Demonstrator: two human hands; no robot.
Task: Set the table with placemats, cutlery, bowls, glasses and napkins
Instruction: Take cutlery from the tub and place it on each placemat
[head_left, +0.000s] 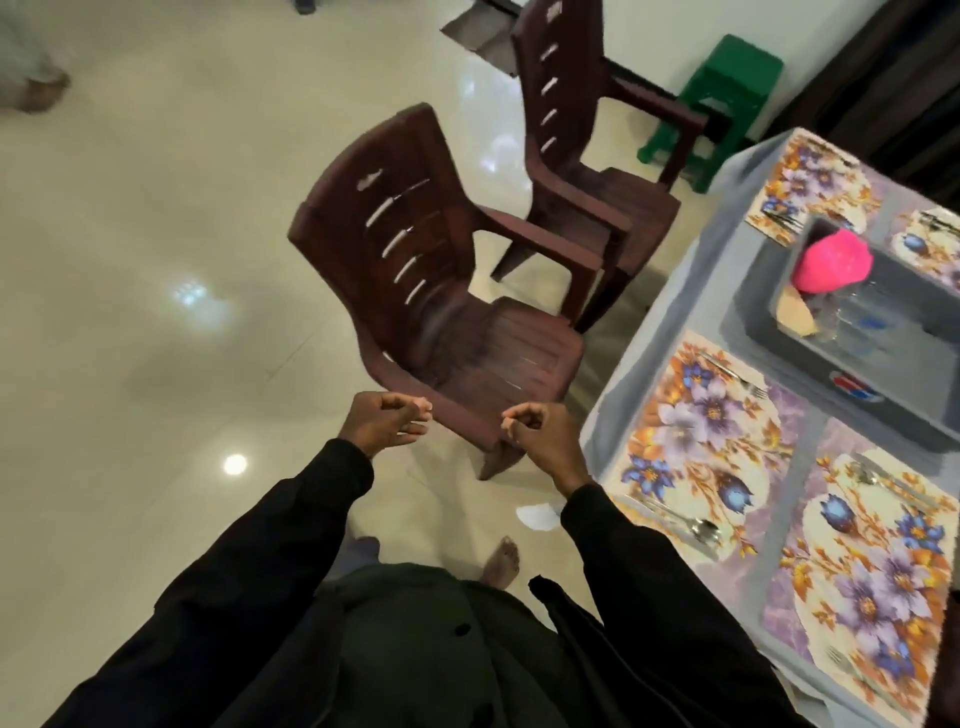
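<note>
Floral placemats lie on the grey-clothed table (618, 400) at the right, the nearest two being one (696, 441) by the table edge and one (862, 566) beside it. A fork (732, 371) and a spoon (696, 525) lie on the edge mat. More cutlery (888, 480) sits on the other. A grey crate (852, 358) in the middle holds clear glasses (852, 317), a pink thing (834, 265) and something tan. My left hand (382, 423) and my right hand (535, 436) hover over the floor by a chair, fingers curled, holding nothing.
Two dark brown plastic chairs (441, 291) (582, 156) stand on the glossy floor left of the table. A green plastic stool (722, 98) sits by the wall. A scrap of white paper (540, 515) lies near my bare foot. Someone's foot shows at the far top left.
</note>
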